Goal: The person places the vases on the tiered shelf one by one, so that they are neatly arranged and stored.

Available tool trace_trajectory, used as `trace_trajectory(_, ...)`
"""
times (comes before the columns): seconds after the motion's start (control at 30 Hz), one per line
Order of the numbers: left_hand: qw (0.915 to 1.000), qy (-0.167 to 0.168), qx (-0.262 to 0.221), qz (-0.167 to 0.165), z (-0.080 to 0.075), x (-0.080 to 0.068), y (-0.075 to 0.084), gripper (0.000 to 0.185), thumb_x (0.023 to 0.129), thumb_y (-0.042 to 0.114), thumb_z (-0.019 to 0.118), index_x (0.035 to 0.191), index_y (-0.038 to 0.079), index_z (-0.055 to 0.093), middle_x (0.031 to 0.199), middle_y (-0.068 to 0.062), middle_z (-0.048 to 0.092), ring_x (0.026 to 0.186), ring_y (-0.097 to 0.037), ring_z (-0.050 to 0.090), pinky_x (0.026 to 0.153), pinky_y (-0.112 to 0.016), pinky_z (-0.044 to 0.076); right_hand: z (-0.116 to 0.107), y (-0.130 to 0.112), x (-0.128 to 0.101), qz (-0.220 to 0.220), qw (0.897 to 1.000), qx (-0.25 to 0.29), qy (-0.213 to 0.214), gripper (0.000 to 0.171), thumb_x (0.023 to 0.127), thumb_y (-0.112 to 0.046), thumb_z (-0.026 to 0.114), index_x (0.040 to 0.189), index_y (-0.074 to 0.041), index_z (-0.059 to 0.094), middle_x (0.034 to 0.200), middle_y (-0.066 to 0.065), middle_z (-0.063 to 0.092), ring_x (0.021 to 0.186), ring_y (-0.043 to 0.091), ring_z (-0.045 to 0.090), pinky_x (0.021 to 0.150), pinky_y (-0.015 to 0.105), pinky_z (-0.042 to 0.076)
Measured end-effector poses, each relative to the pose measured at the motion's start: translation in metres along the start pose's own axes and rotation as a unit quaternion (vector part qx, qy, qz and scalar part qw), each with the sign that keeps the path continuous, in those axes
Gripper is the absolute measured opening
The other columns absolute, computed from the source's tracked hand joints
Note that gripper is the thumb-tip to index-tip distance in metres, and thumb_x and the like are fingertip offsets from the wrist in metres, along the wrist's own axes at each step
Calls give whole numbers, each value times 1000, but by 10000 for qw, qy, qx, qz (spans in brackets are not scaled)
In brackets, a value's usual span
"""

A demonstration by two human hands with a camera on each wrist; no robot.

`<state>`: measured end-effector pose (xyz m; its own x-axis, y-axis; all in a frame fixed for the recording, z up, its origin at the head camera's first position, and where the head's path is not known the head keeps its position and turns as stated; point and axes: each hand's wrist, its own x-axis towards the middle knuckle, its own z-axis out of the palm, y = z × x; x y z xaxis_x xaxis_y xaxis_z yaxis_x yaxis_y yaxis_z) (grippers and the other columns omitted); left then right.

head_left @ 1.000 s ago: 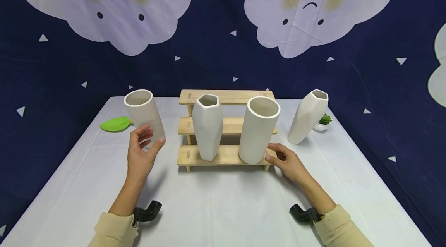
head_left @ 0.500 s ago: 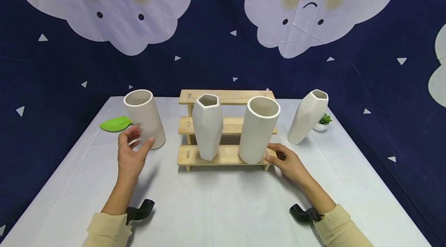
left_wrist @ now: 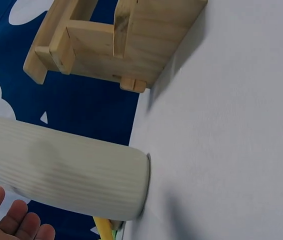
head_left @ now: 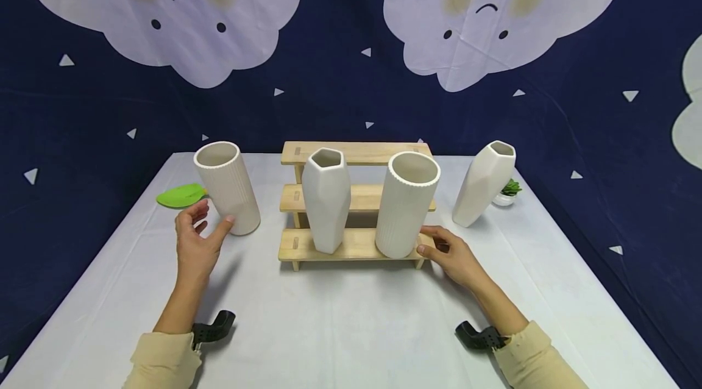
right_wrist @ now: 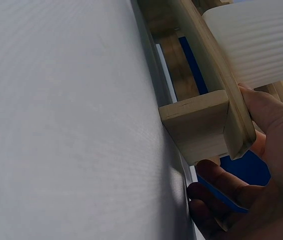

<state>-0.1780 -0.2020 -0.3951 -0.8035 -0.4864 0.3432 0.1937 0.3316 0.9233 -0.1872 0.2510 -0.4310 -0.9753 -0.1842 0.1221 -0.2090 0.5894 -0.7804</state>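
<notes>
Head camera looks forward and down over the white table (head_left: 340,328), taking in both hands and the wooden stepped rack (head_left: 353,242). Left wrist camera sits low and close, tilted, facing the ribbed vase (left_wrist: 66,175) and rack (left_wrist: 116,40). Right wrist camera views the rack's corner (right_wrist: 201,125) at very close range.

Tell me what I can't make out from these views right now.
- Left hand: left wrist view cuts it off at the edge; contact with the ribbed vase is unclear.
- Right hand fingers: the wooden stand hides them in the right wrist view.
- Small plant: mostly hidden behind the faceted vase, head view.
</notes>
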Motion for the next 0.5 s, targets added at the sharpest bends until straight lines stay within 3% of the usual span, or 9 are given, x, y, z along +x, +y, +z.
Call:
trace_trajectory(0.2, 9999, -72, 80, -57, 0, 5, -5, 62, 78, 8, 71, 131, -2, 40, 114, 11, 38, 114, -12, 40, 99, -33, 34, 0, -1, 0, 38, 10000, -18, -11, 44, 88, -28, 66, 128, -12, 56, 126, 16, 60, 113, 32, 57, 95, 49, 44)
trace_trajectory(0.4, 9995, -240, 125, -141, 2, 12, -5, 69, 78, 7, 71, 136, -2, 34, 127, -12, 39, 122, -22, 39, 102, -35, 32, 0, 0, 0, 10, 10000, -5, -9, 44, 88, -28, 66, 128, -11, 56, 127, 16, 59, 114, 33, 56, 96, 49, 44)
trace_trajectory(0.5, 9993, -323, 110, -163, 3, 15, -5, 72, 78, 8, 71, 138, -1, 31, 131, -17, 37, 124, -25, 37, 104, -39, 31, 0, 1, 0, 28, 10000, -21, -8, 44, 88, -28, 66, 128, -11, 56, 125, 16, 60, 112, 32, 57, 95, 48, 44)
